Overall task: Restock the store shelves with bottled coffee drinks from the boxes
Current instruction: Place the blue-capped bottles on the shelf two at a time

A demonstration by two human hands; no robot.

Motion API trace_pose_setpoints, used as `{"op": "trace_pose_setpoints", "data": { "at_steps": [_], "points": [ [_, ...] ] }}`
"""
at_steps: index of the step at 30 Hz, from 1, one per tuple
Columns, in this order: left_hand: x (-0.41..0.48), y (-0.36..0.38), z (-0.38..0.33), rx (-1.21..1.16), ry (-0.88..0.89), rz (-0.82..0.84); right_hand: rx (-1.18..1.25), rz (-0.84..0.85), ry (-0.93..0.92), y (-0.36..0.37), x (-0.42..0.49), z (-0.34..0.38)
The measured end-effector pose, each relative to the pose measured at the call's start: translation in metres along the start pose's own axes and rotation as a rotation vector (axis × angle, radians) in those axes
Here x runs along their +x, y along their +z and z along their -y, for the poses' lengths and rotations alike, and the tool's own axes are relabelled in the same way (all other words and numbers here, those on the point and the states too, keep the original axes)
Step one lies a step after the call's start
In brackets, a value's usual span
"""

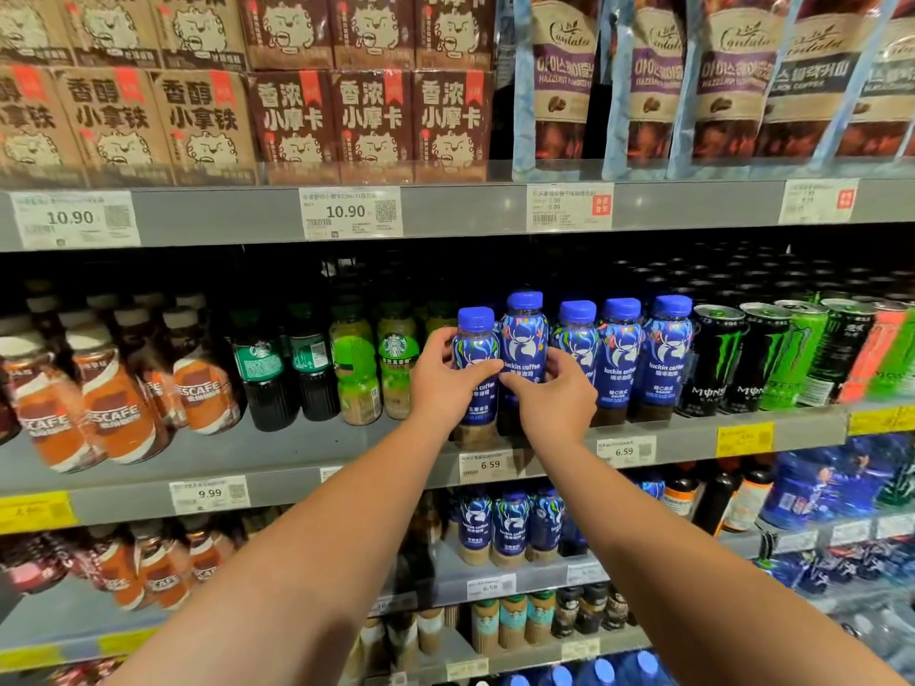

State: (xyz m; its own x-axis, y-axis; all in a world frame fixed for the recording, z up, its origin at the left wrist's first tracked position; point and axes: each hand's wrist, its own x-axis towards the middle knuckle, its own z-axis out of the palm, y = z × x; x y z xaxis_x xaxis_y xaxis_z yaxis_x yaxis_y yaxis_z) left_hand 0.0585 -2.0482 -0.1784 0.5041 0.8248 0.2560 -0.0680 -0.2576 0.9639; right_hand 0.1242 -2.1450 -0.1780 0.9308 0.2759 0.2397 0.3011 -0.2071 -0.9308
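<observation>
A: What is gripped by the left hand (445, 383)?
B: A blue bottle (479, 346). The fingers are curled round its left side and the thumb is laid across the label. Its base is set on the shelf (297, 453), below the thumb.
A: And the right hand (557, 396)?
B: A second bottle (524, 339) is clasped between the thumb and curled fingers. Its cap is seen higher than the first. Its base is hidden by the hand, so whether it is lifted cannot be told. The two are seen touching, side by side.
A: What is placed around the hands?
B: Three more bottles (621, 349) are lined up just right of the right hand, with cans (713, 358) beyond. Green bottles (396, 373) are stood just left of the left hand. A price tag (487, 465) is fixed below both wrists.
</observation>
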Motion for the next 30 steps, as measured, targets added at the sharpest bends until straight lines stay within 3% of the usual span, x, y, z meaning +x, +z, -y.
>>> {"op": "trace_pose_setpoints", "data": {
  "at_steps": [8,22,28,30],
  "points": [
    [-0.005,-0.008,0.004,-0.002,-0.12,0.095,0.081,0.032,0.006,-0.005,0.003,-0.006],
    [-0.007,-0.001,0.015,0.066,-0.133,0.048,0.129,-0.024,-0.021,-0.031,0.0,-0.003],
    [-0.02,0.014,-0.017,0.213,0.105,-0.255,0.148,-0.066,-0.008,-0.049,0.0,-0.011],
    [-0.025,0.023,-0.026,0.272,0.197,-0.242,0.16,-0.079,-0.005,-0.055,0.001,-0.016]
  ]
}}
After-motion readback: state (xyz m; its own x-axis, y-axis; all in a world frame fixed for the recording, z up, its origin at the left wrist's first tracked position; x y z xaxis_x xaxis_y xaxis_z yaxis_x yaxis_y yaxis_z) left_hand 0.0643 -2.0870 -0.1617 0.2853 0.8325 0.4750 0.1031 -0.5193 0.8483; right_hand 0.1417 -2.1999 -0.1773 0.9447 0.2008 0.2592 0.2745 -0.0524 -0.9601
